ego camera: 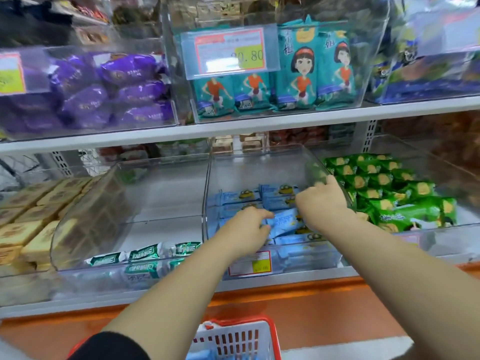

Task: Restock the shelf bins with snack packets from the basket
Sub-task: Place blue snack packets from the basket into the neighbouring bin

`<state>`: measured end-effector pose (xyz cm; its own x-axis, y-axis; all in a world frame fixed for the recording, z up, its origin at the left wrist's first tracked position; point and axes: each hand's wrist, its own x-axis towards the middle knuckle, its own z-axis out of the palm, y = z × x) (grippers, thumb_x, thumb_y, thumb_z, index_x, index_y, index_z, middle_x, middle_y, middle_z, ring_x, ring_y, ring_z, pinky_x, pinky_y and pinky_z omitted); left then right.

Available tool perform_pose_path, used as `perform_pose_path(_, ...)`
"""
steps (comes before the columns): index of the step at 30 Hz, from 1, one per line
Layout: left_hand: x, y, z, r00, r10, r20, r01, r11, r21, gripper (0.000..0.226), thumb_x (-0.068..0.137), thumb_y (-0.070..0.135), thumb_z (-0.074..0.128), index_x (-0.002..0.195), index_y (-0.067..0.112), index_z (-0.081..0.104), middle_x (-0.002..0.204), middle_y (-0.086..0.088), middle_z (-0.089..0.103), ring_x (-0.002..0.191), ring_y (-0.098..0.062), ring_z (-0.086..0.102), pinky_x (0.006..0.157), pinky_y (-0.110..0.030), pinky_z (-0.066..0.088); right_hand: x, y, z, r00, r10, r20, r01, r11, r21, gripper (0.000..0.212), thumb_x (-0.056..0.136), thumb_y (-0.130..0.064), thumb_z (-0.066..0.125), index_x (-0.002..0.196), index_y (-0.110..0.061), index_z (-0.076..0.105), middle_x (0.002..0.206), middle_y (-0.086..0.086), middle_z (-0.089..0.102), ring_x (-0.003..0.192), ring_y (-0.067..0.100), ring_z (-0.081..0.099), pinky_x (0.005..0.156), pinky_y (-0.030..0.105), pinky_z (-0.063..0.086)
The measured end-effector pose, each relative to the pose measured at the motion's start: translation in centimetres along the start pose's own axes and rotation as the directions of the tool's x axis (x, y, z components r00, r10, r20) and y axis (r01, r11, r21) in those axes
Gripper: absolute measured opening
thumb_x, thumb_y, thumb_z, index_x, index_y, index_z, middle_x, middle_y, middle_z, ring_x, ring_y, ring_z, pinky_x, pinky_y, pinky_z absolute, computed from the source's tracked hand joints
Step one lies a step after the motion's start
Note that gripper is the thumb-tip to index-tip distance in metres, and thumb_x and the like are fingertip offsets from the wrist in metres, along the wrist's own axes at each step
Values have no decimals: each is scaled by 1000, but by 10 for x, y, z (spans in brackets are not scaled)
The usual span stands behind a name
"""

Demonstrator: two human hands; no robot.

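Head: curled fingers, seemingly round blue packet

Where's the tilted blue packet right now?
Centre of the head view, in the middle clear bin: the blue packet lies atop other blue packets, left hand gripping its left end, right hand at its other end.

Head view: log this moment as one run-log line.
phase: restocking | left hand: grips blue packet | right hand: curled over bin, grip unclear | basket: low in view
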<state>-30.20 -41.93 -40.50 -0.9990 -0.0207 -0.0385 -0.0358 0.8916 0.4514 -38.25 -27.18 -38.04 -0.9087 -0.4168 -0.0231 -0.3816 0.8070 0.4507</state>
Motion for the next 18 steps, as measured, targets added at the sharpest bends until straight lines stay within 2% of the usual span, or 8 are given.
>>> perform_pose_path(2, 10, 0, 5, 996, -14, 93, 13, 1000, 15, 38, 102, 27, 46, 140, 25, 55, 142, -7, 54, 126, -23, 53, 98, -25, 39, 1, -1, 5, 998, -23, 50, 24, 999, -27, 19, 96, -20, 48, 110, -28, 58, 125, -2, 63, 123, 23, 49, 115, 43, 16)
perform_pose_path(5, 21, -6, 8, 980, -45, 194, 48, 999, -13, 38, 102, 33, 47, 138, 27, 57, 147, 1, 52, 132, -17, 49, 107, -25, 37, 1, 0, 6, 996, -64, 68, 66, 998, -19, 28, 96, -20, 48, 122, -23, 58, 129, 1, 61, 125, 24, 49, 112, 41, 21)
perform_pose_path(7, 26, -9, 8, 971, -47, 236, 54, 998, -22, 39, 101, 36, 49, 138, 27, 57, 147, 5, 51, 134, -13, 47, 111, -27, 36, 1, -2, 4, 991, -115, 66, 113, 993, 31, 30, 96, -16, 50, 126, -18, 56, 132, 6, 58, 126, 27, 47, 107, 40, 29)
perform_pose_path(10, 29, -9, 8, 958, -32, 284, 41, 999, -26, 40, 101, 32, 50, 139, 25, 56, 149, 7, 49, 137, -12, 43, 113, -25, 32, -1, -10, 5, 977, -182, 116, 162, 974, 159, 42, 94, -7, 50, 134, -18, 54, 134, 10, 55, 124, 30, 51, 88, 38, 43)
perform_pose_path(12, 30, -10, 10, 952, -39, 303, 48, 999, -21, 40, 101, 30, 50, 140, 26, 55, 150, 8, 47, 138, -12, 42, 115, -27, 30, 0, -14, 12, 962, -216, 166, 175, 958, 228, 47, 95, -5, 45, 139, -23, 52, 136, 8, 53, 121, 29, 54, 80, 38, 42)
perform_pose_path(13, 30, -10, 10, 948, -42, 316, 52, 998, -25, 40, 101, 30, 49, 140, 27, 54, 151, 8, 46, 138, -12, 41, 115, -28, 30, 2, -12, 16, 953, -228, 198, 176, 952, 252, 50, 95, -4, 44, 140, -24, 50, 137, 7, 52, 121, 29, 54, 81, 37, 43)
perform_pose_path(15, 29, -9, 9, 942, -47, 334, 61, 998, -31, 40, 102, 29, 46, 141, 28, 54, 151, 8, 46, 139, -12, 40, 117, -30, 29, 8, -8, 21, 927, -246, 282, 171, 949, 264, 53, 93, -4, 46, 142, -24, 48, 139, 4, 51, 123, 28, 53, 92, 39, 47)
perform_pose_path(18, 24, -8, 10, 929, -69, 362, 72, 997, 7, 39, 104, 25, 39, 140, 21, 55, 150, 4, 46, 139, -16, 40, 115, -28, 29, 10, -7, 23, 913, -278, 299, 202, 944, 261, 49, 92, -10, 45, 139, -20, 51, 140, 5, 53, 123, 30, 53, 99, 46, 48)
